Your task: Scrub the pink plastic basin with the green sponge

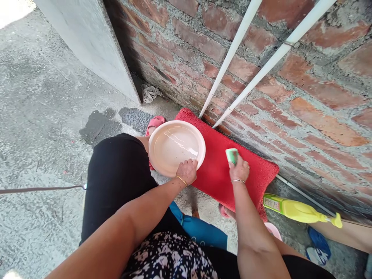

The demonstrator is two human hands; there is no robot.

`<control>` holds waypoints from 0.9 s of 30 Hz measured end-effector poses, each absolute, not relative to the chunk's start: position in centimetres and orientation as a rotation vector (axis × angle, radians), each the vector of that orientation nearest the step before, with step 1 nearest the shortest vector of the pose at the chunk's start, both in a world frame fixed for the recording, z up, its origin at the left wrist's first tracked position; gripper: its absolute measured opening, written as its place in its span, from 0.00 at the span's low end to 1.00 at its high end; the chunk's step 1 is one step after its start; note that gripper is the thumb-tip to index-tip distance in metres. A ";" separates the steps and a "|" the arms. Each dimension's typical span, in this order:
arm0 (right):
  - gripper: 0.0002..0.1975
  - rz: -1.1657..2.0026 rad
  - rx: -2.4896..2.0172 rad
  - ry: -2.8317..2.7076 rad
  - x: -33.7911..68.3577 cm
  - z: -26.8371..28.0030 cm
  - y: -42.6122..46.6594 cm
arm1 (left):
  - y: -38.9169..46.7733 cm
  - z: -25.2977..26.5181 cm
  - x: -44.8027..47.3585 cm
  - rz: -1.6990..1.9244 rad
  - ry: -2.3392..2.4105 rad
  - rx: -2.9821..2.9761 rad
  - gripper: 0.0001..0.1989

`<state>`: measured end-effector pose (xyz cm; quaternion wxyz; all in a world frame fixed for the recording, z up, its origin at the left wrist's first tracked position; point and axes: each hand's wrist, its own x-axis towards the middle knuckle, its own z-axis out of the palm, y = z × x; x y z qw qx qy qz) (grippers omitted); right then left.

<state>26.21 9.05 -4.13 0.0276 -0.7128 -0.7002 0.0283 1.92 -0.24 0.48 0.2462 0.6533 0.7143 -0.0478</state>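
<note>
My left hand (187,171) is closed over the near rim of a pale peach basin (157,155) with clear water in it. The basin overlaps the left end of a red, rough-textured mat (212,166). Over the middle of that mat, my right hand (240,169) grips a small green block with a pale edge (231,155); it is slightly blurred, and I cannot tell its exact kind. Beyond the mat's right end lies a yellow pump bottle (299,210) with a green label end.
A brick wall (319,85) with two white pipes (255,81) runs along the mat's far side. A grey slab (95,46) leans at upper left near a bundled rope (150,93). Blue slippers (319,246) and a pink container (273,230) lie at lower right.
</note>
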 end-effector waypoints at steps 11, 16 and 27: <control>0.33 0.155 -2.679 -1.133 30.2 -4.6 11.9 | -0.3 0.4 1.9 -0.138 1.945 1.805 0.14; 0.28 0.328 -2.296 -1.895 19.1 -4.1 14.4 | -0.2 0.4 1.9 -0.156 1.945 1.810 0.15; 0.25 0.195 -2.355 -1.945 28.0 -3.8 14.0 | -0.3 0.4 1.9 -0.148 1.925 1.769 0.15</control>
